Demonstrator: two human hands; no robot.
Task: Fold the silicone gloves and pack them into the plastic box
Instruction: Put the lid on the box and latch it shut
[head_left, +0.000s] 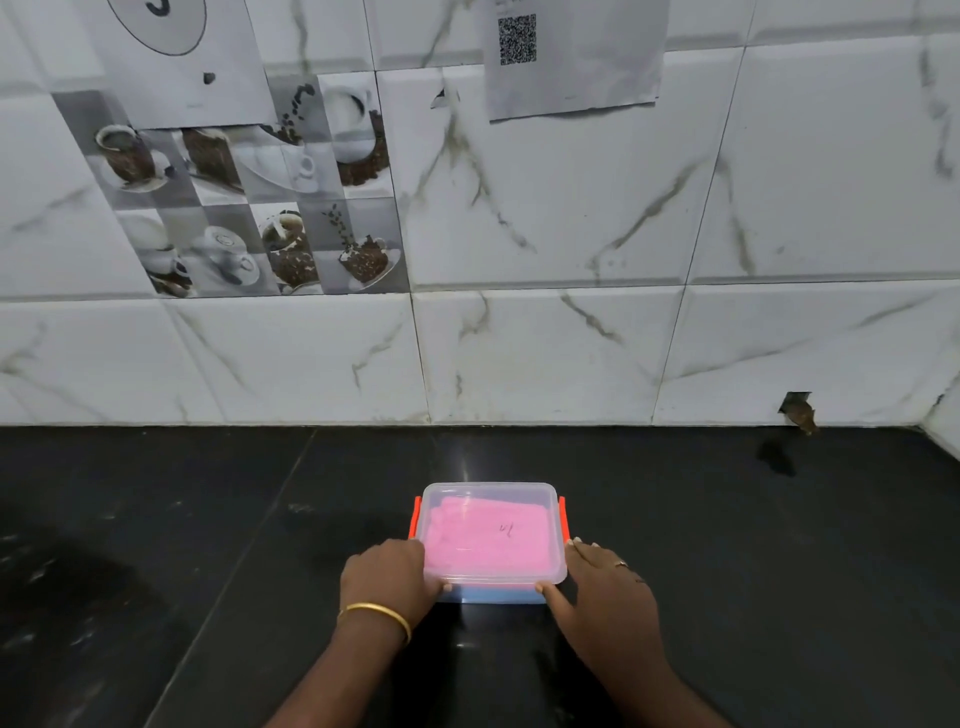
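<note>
While both hands pressed at the near corners, the box (493, 540) sat on the counter (208, 519) with the lid (488, 493) already on it and the pink gloves (485, 540) lying flat inside, seen through the clear plastic. Left hand (389, 577) curled loosely round the near-left corner, thumb on the front edge, bangle (376, 616) at the wrist. Right hand (608, 592) lay flatter against the near-right side, fingers spread, thumb on the front lip, ring on one finger; neither hand gripped tightly, both looked like they were pushing the lid down. Risk, as a judgement: the orange clips (414, 517) on both sides looked unlatched or half up, cannot tell for sure, so the lid could pop if released. Uneven thumb pressure could slide the box on the glossy counter. Springy silicone could push the lid back up, or an edge could get pinched in the seal. Materials: lid translucent, thin, rounded corners, faint scribble on top; box base bluish at the front; gloves matte, soft, bumpy at the left. Counter black polished stone, reflective, streaked. Beyond, the wall (571, 338) was glossy white marble-look tile, with a coffee-cup patterned tile, a chipped hole low right, and a QR paper (571, 57) taped high up.
</note>
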